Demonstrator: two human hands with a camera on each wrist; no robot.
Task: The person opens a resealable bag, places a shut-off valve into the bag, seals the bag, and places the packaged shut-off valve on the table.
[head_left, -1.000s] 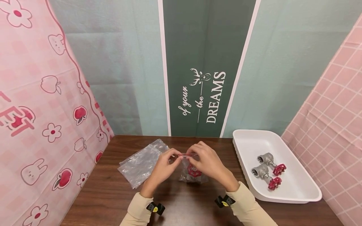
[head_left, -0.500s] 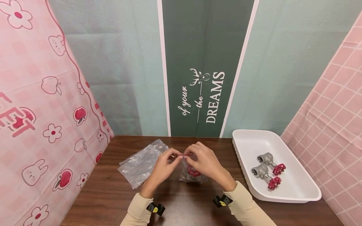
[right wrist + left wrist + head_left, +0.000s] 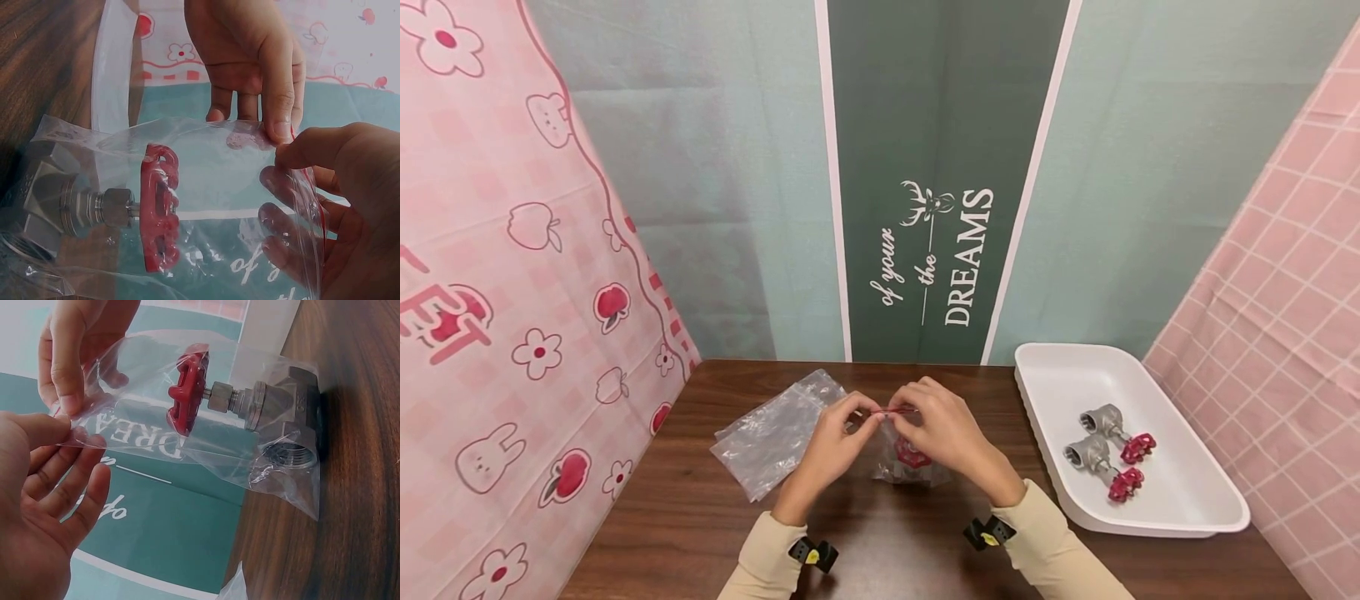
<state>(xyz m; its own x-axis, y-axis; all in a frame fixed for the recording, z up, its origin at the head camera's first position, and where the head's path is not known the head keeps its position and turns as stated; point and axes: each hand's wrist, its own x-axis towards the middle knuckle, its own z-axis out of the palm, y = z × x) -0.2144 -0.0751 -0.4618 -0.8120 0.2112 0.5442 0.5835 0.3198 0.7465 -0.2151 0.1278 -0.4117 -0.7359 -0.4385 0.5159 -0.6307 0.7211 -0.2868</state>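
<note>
A clear zip bag [image 3: 144, 362] with a red strip along its mouth stands upright on the table. Inside it sits a metal gate valve [image 3: 281, 406] with a red handwheel [image 3: 157, 209], wheel uppermost. My left hand [image 3: 835, 442] pinches the bag's mouth between thumb and index finger, its other fingers loosely bent below. Close beside it, my right hand [image 3: 951, 429] pinches the same red-edged mouth, thumb against fingers. In the right wrist view, fingertips of the right hand show through the film. The head view has the valve partly hidden behind the right hand.
Flat clear bags [image 3: 778, 433] lie overlapping on the wooden table [image 3: 655, 517], left of my left hand. At the right, a white tray [image 3: 1187, 492] holds two more valves [image 3: 1101, 421] with red handwheels. Printed cloths hang behind and at both sides.
My right hand has shifted slightly left along the bag's mouth, closer to my left hand. The left hand and the valve stay in place.
</note>
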